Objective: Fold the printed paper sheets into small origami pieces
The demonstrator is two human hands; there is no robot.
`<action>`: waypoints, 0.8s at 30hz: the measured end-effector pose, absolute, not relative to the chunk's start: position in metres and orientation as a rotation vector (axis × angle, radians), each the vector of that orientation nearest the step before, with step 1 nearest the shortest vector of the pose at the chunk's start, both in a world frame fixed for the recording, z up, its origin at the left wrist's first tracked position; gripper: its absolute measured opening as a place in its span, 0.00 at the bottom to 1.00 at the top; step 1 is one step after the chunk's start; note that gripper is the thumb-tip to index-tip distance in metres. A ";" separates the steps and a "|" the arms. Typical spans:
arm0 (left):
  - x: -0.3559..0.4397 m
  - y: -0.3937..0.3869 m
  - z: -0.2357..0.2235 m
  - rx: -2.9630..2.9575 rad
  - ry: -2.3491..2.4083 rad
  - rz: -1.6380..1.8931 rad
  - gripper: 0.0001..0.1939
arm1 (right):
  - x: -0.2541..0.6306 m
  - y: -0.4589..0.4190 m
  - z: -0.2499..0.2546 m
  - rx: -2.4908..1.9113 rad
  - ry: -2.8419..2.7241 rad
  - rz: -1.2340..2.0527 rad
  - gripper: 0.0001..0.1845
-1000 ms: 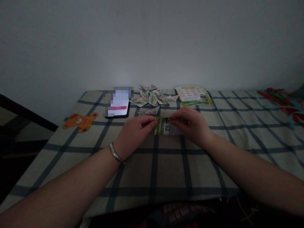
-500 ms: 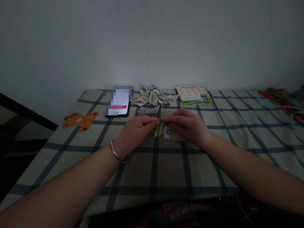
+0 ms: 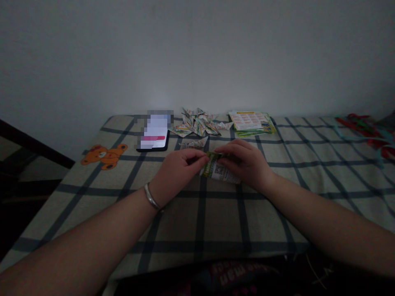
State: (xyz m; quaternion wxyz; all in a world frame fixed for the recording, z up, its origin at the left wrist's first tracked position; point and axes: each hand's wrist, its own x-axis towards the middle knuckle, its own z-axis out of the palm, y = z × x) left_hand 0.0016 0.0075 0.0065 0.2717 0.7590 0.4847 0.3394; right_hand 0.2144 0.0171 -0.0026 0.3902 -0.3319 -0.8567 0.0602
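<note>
printed paper (image 3: 220, 171), straight before, now slanted

The head view looked from the wearer's head, above the near edge of the checked cloth (image 3: 222, 218), facing forward and down toward the far wall (image 3: 197, 57). It sat close behind the left hand (image 3: 175, 170) and right hand (image 3: 249, 164), within the wearer's reach.

No words could be read with certainty. A square QR code (image 3: 219, 170) stood on the green-and-white printed paper (image 3: 228, 176). Small print on the stacked leaflets (image 3: 248, 122) and folded papers (image 3: 199, 125), and reddish letters across the dark fabric (image 3: 236, 275) at the bottom, were too dim or blurred.
</note>
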 end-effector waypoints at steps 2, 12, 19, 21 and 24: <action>0.002 0.007 0.007 2.014 1.320 0.934 0.11 | 0.216 0.017 -0.003 -0.883 -2.166 0.177 0.12; -0.002 0.012 0.003 1.851 1.383 1.110 0.09 | 0.221 0.018 -0.006 -1.224 -1.965 0.474 0.17; -0.003 0.016 -0.004 1.806 1.236 1.152 0.13 | 0.223 0.026 -0.018 -1.165 -1.806 0.683 0.16; -0.003 0.015 -0.005 1.856 1.208 1.172 0.17 | 0.223 0.026 -0.018 -1.150 -1.784 0.705 0.15; -0.003 0.014 -0.004 1.955 1.239 1.153 0.17 | 0.222 0.025 -0.017 -1.142 -1.756 0.720 0.14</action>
